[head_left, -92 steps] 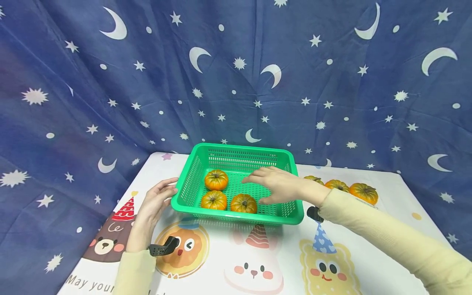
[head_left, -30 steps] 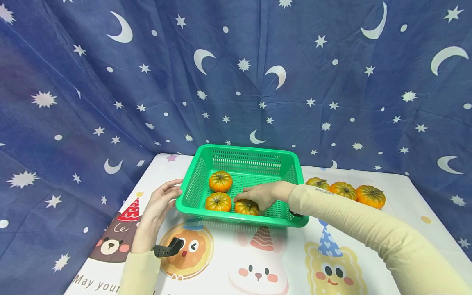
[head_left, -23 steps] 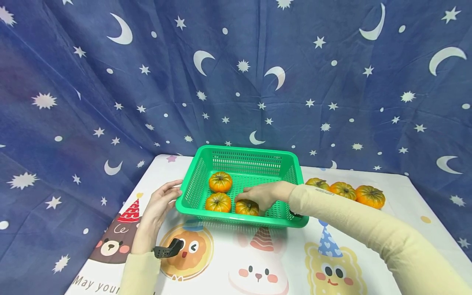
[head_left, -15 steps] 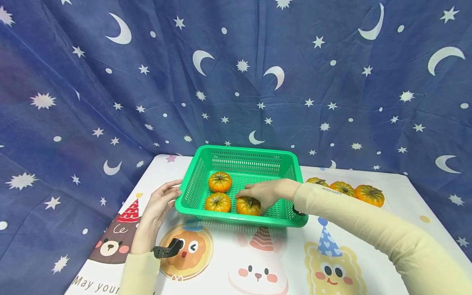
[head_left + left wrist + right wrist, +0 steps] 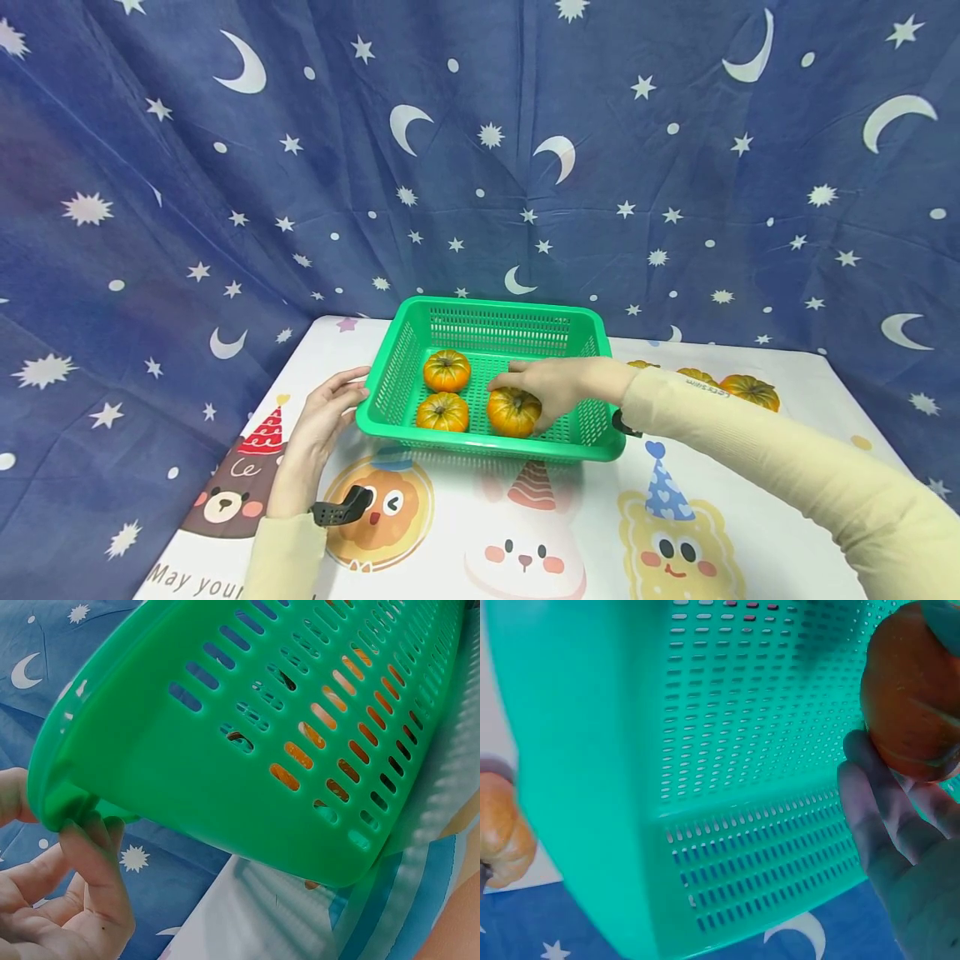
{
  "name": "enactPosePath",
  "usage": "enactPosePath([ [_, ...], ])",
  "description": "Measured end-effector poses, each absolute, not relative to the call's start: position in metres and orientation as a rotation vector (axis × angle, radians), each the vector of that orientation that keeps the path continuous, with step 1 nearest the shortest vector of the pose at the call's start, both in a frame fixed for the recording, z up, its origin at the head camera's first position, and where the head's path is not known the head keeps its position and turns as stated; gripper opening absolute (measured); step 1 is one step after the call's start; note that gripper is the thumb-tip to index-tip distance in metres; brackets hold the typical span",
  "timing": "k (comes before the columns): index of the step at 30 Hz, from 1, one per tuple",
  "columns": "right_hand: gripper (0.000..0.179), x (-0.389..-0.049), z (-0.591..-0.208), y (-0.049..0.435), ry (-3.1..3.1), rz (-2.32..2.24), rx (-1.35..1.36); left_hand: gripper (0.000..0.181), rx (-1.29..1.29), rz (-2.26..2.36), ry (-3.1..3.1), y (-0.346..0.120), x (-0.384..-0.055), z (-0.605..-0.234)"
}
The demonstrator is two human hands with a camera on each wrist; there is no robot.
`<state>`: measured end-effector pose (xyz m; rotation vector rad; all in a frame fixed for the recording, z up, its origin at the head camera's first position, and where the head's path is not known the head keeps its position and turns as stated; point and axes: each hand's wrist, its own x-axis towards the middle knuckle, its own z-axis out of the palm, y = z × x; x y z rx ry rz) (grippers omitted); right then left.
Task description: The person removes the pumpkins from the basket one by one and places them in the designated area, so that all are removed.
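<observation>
A green perforated plastic basket [image 5: 487, 447] stands on the table. At its left end my left hand [image 5: 321, 425] holds the rim; in the left wrist view, curled fingers [image 5: 97, 877] reach under that rim. Inside the basket my right hand [image 5: 558, 385] grips a small orange pumpkin [image 5: 512, 412] from its right side. The right wrist view has the fingers [image 5: 877, 787] against the side of this pumpkin [image 5: 911, 697], close over the basket floor. Two more pumpkins, one farther back [image 5: 447, 371] and one nearer [image 5: 442, 412], sit at the basket's left.
Right of the basket, several pumpkins stand in a row, the rightmost pumpkin [image 5: 752, 392] showing best; my right sleeve [image 5: 750, 442] partly covers them. The white tablecloth [image 5: 420, 575] bears cartoon prints. Behind the table hangs a blue curtain [image 5: 480, 167] with moons and stars.
My right hand, earlier spread above the basket, came down onto the front right pumpkin and took hold of it. Hand and pumpkin have since shifted slightly up and right. The left hand stayed at the rim.
</observation>
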<state>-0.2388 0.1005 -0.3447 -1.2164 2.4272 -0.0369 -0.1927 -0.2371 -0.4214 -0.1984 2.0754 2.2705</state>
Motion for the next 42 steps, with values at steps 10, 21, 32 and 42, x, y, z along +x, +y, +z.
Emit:
enactPosePath([
  [10,0.08,-0.233,-0.336,0.125,2.55,-0.154,-1.236,0.042,-0.201,2.262,2.09,-0.236,-0.193,-0.422],
  [21,0.079,-0.223,-0.335,0.153,2.673,-0.284,-1.218,0.045,-0.193,2.258,2.095,-0.235,-0.193,-0.423],
  [32,0.081,-0.211,-0.326,0.174,2.745,-0.294,-1.257,0.031,-0.19,2.299,2.069,-0.238,-0.192,-0.423],
  [42,0.084,-0.201,-0.326,0.194,2.82,-0.356,-1.226,0.035,-0.201,2.288,2.06,-0.235,-0.193,-0.422],
])
